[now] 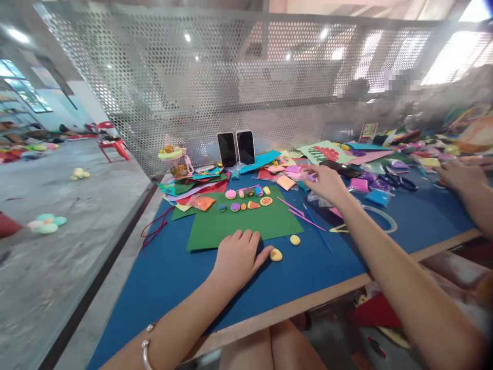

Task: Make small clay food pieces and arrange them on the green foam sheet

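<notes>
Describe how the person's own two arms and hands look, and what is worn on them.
Both forearms are bare, with no sleeves in view. The left hand has a silver bangle with a round bead on its wrist. The right hand shows no ring, glove or watch.

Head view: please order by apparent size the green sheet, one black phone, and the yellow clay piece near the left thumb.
1. green sheet
2. black phone, though it stands farther from the camera
3. yellow clay piece by the left hand
</notes>
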A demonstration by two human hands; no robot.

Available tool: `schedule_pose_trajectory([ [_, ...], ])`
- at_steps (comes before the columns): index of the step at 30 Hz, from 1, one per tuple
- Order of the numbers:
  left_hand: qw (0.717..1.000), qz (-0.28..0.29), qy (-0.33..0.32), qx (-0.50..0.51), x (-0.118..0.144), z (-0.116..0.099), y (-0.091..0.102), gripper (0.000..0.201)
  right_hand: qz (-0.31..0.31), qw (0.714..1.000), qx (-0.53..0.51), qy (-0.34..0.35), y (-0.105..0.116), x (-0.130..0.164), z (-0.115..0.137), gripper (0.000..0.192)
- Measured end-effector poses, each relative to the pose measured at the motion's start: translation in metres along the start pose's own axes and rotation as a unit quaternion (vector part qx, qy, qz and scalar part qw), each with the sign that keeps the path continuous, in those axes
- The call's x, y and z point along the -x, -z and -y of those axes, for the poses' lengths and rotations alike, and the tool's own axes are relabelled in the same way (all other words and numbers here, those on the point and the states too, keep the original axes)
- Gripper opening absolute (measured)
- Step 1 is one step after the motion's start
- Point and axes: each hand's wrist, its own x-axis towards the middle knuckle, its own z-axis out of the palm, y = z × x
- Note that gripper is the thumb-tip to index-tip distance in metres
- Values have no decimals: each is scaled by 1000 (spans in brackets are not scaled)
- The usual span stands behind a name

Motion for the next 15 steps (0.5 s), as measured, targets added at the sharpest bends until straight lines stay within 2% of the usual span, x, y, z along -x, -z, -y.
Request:
schedule_pose_trajectory([
  [3, 1000, 21, 17, 10, -1, 3, 3, 44, 18, 997, 61, -36, -25, -22, -9, 44],
  [5, 999, 26, 27, 14, -1, 5, 4, 43, 28, 993, 95, -66, -39, -27, -12, 50],
  [7, 999, 25, 32, 17, -2, 8, 4, 42, 33, 990, 106, -82, -49, -28, -15, 47],
  [11, 1000, 16, 23, 9, -3, 11, 1, 41, 36, 992, 101, -70, -59, -29, -28, 36],
  [15, 1000, -3, 7, 5, -3, 12, 0, 41, 33, 993, 99, -48, -63, -31, -40, 46],
])
